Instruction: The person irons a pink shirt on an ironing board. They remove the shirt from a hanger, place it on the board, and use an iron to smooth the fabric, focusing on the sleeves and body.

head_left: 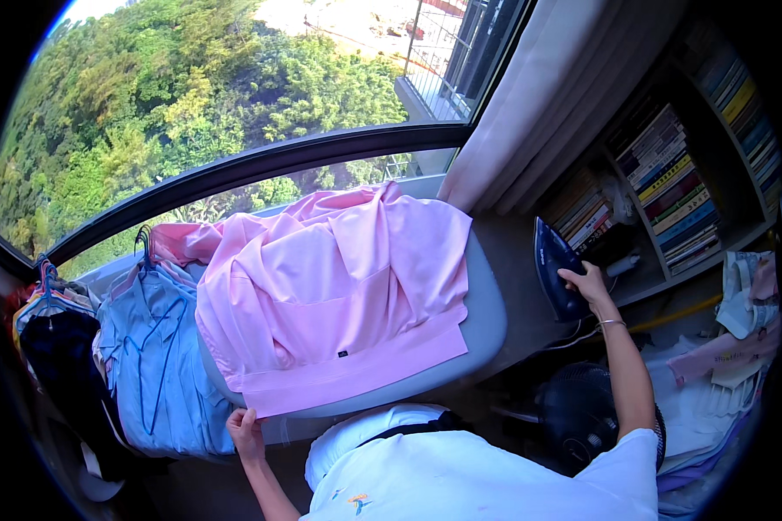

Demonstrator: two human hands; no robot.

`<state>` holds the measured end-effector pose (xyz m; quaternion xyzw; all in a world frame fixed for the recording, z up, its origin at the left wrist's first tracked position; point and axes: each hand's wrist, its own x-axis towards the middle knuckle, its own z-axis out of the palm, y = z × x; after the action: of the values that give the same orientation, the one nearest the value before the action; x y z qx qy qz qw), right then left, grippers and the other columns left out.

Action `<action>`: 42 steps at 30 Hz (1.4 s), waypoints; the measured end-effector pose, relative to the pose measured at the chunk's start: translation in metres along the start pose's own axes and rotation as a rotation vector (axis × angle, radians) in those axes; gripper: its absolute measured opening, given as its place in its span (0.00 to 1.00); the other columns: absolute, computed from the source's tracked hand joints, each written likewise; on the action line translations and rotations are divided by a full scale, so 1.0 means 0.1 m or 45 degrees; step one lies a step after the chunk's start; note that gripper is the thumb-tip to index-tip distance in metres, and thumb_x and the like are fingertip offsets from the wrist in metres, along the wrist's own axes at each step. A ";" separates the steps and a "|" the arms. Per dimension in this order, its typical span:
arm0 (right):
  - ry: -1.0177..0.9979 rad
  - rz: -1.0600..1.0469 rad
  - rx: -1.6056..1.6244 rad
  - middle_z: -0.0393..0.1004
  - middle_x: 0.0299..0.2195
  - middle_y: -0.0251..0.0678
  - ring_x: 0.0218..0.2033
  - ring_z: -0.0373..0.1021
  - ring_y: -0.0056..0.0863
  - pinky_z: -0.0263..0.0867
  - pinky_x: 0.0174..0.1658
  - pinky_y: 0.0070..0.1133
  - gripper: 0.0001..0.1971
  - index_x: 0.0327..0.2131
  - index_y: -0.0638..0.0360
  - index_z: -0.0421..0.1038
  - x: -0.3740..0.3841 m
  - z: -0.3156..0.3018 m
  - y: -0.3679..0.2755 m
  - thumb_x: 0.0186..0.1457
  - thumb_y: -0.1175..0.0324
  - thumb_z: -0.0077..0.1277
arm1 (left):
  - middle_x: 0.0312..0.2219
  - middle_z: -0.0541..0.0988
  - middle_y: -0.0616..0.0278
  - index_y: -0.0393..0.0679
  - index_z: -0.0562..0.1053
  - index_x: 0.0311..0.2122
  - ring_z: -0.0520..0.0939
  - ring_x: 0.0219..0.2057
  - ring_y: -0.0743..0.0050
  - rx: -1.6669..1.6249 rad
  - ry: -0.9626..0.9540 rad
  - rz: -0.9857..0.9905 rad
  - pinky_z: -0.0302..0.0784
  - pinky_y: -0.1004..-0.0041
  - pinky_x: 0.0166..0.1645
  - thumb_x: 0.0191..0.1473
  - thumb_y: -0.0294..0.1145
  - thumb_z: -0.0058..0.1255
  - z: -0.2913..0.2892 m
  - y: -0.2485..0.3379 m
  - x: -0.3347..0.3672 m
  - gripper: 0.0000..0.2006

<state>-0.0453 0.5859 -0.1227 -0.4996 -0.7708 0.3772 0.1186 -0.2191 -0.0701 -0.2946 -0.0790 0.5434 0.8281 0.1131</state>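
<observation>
A pink garment lies rumpled over a grey-blue ironing board, its wide hem band spread along the near edge. My left hand pinches the hem's near left corner with closed fingers. Off the board's right side, my right hand grips a dark blue iron, which stands tilted with its tip up, apart from the garment. The hand covers part of the iron's handle. A thin bracelet circles my right wrist.
Hung clothes, a light blue shirt and a dark garment, crowd the board's left end. A window runs behind. To the right stand a bookshelf, a black fan and a pile of clothes. A pale cord trails below the iron.
</observation>
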 end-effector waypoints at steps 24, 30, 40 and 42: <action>0.519 0.070 1.281 0.73 0.36 0.30 0.39 0.69 0.22 0.62 0.49 0.22 0.09 0.35 0.57 0.72 0.45 1.52 1.65 0.49 0.77 0.59 | 0.30 0.79 0.59 0.38 0.68 0.40 0.82 0.30 0.74 -0.060 0.142 -0.013 0.83 0.71 0.35 0.57 0.31 0.46 0.58 0.34 -0.29 0.09; 0.424 0.453 1.011 0.71 0.43 0.38 0.51 0.62 0.25 0.57 0.52 0.33 0.19 0.42 0.58 0.71 0.25 1.47 1.74 0.48 0.61 0.63 | 0.34 0.78 0.57 0.35 0.67 0.46 0.83 0.31 0.73 0.194 0.028 -0.045 0.84 0.72 0.34 0.57 0.33 0.48 0.71 0.51 -0.16 0.15; 0.602 -0.365 0.021 0.73 0.29 0.35 0.28 0.69 0.24 0.65 0.31 0.20 0.13 0.33 0.63 0.72 -1.29 1.46 -0.22 0.59 0.60 0.51 | 0.39 0.78 0.59 0.35 0.62 0.53 0.81 0.37 0.76 0.204 -0.042 -0.054 0.77 0.76 0.43 0.52 0.21 0.52 0.80 0.66 -0.06 0.23; 0.341 -0.260 0.107 0.74 0.29 0.40 0.29 0.71 0.27 0.67 0.33 0.23 0.19 0.37 0.64 0.71 -1.33 1.71 -0.46 0.55 0.54 0.55 | 0.42 0.76 0.57 0.35 0.60 0.55 0.80 0.39 0.73 0.185 -0.114 0.007 0.76 0.75 0.46 0.50 0.19 0.52 0.90 0.74 0.02 0.27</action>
<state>-0.1093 0.3819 -0.1827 -0.4589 -0.7784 0.3251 0.2789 -0.2416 -0.0156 -0.1934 -0.0322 0.5968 0.7894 0.1406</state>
